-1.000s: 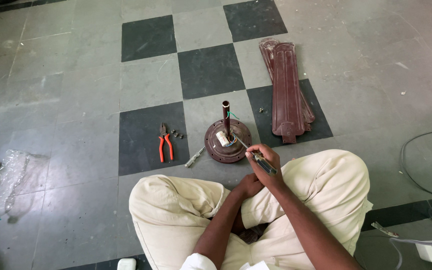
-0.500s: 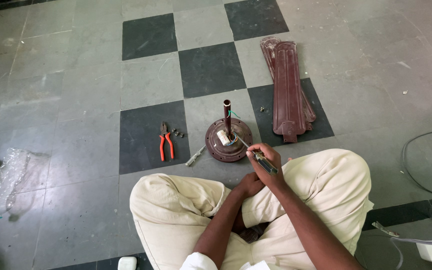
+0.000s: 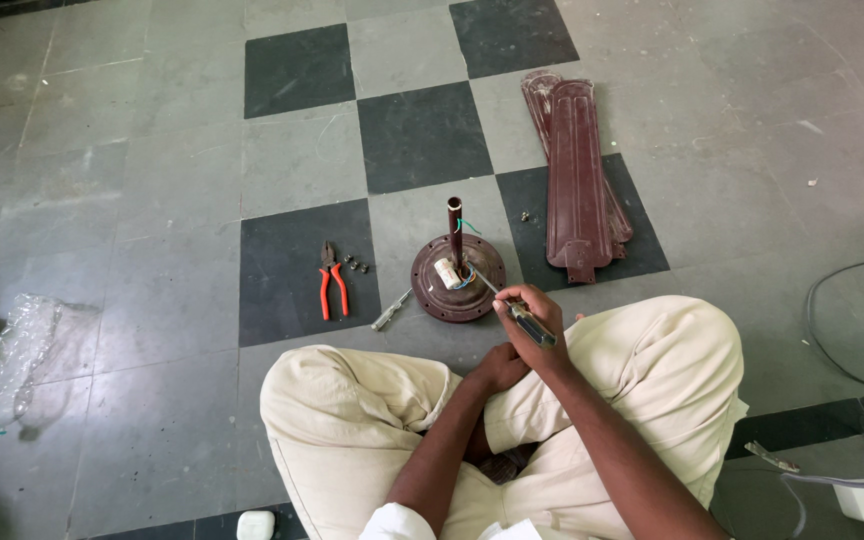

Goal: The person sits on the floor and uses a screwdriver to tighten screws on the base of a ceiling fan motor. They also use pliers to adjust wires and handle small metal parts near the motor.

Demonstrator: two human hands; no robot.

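We sit cross-legged on the checkered floor (image 3: 152, 180) with the ceiling fan motor (image 3: 457, 277) lying just ahead of our knees, its downrod standing upright from the middle. Our right hand (image 3: 532, 315) has its fingers closed around the handle of a screwdriver (image 3: 517, 312), whose shaft runs toward eleven o'clock and meets the motor housing near the white capacitor beside the rod. Compared with a second ago the hand has barely shifted; the tip stays at the same spot on the housing, so we judge the work on that fastening or wire to be ongoing rather than finished.

Our left hand (image 3: 500, 366) rests low between the legs, at six o'clock from the motor, fingers curled; whether it holds anything small we cannot tell from this angle.

At nine o'clock from the motor lie orange-handled pliers (image 3: 332, 282), with a few loose nuts (image 3: 355, 264) just beside them and a bolt-like metal piece (image 3: 390, 310) between pliers and motor. At two o'clock the stacked brown fan blades (image 3: 580, 175) lie flat, well apart from our hands.
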